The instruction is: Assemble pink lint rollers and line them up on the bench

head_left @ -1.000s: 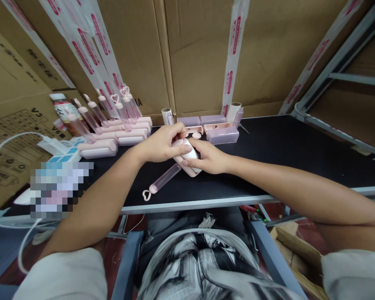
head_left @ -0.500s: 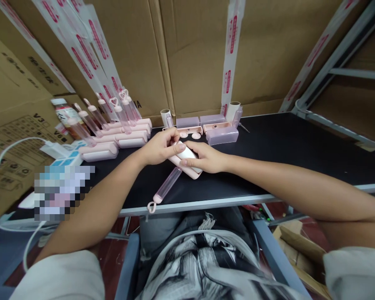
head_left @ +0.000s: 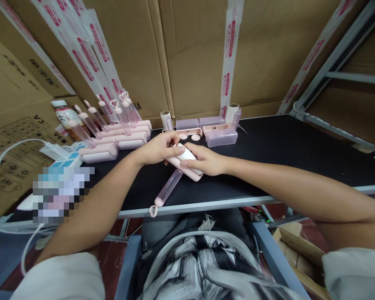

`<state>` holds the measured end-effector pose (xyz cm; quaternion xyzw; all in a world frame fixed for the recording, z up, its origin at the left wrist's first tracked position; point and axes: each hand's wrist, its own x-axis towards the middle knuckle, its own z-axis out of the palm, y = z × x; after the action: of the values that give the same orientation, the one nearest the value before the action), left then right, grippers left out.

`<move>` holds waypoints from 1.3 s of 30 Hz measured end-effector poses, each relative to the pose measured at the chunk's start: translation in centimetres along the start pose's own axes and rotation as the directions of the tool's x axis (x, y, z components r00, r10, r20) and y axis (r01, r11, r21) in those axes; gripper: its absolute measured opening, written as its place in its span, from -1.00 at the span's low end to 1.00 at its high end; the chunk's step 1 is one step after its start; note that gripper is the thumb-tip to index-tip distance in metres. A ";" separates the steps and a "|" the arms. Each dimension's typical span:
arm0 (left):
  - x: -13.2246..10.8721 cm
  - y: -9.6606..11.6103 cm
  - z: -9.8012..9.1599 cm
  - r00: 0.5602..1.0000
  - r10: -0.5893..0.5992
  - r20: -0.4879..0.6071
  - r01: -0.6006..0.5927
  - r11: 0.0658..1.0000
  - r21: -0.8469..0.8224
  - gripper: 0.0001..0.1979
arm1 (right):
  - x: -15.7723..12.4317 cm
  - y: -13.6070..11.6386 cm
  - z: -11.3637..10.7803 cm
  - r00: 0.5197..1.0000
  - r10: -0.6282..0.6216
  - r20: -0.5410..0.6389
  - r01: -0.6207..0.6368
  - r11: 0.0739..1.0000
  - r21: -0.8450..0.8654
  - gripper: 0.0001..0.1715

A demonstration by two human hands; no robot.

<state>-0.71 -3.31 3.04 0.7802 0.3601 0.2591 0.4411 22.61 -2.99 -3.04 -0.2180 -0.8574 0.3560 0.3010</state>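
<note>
Both my hands grip one pink lint roller (head_left: 187, 163) over the black table (head_left: 284, 150). My left hand (head_left: 161, 148) pinches its far end with thumb and fingers. My right hand (head_left: 204, 160) wraps round the pink case and the white roll inside it. The roller's clear pink handle (head_left: 170, 188) slants down to the left, and its heart-shaped loop (head_left: 152, 210) hangs over the table's front edge.
Several finished rollers (head_left: 112, 137) with upright handles lie in a row at the back left. Lilac and pink cases (head_left: 220, 135), small caps and white rolls (head_left: 166, 118) stand at the back centre. Cardboard boxes (head_left: 190, 54) wall the back. A white cable (head_left: 6, 158) runs on the left.
The roller's handle has swung downward, so its heart loop now hangs past the table's front edge. Both hands keep their grip, shifted slightly.
</note>
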 end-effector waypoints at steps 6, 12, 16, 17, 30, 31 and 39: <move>0.4 0.0 -0.1 1.000 0.020 0.019 -0.021 0.998 0.060 -0.39 | -0.2 0.3 -0.2 0.998 0.041 0.046 -0.041 0.999 0.001 -0.33; 0.4 0.3 0.1 1.000 0.004 0.030 -0.008 0.993 0.114 -0.39 | -0.5 0.5 -0.6 0.998 0.031 0.059 -0.031 0.999 0.013 -0.39; 0.3 0.8 0.2 1.000 -0.015 0.023 0.012 0.994 0.113 -0.37 | -0.5 0.5 -0.7 0.997 0.022 0.067 -0.023 1.000 0.008 -0.40; 0.2 0.9 0.2 0.999 -0.036 0.024 0.033 0.994 0.101 -0.36 | -0.5 0.5 -0.7 0.998 0.019 0.065 -0.020 1.000 0.014 -0.40; 1.0 0.3 0.4 0.990 -0.128 -0.055 0.117 0.978 -0.171 -0.29 | -0.1 0.5 -0.1 0.996 0.083 -0.038 -0.079 0.992 0.097 -0.42; 1.1 0.1 0.5 0.986 -0.165 -0.040 0.151 0.962 -0.229 -0.28 | 0.0 0.6 0.0 0.993 0.101 -0.056 -0.094 0.990 0.109 -0.42; 1.9 -1.3 0.4 0.971 -0.223 -0.085 0.176 0.909 -0.377 -0.21 | 0.4 0.3 1.3 0.933 0.157 -0.325 -0.119 0.984 0.134 -0.49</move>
<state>0.33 -1.59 1.91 0.6252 0.4104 0.3239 0.5795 21.46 -3.18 -3.82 -0.3178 -0.7551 0.3818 0.4278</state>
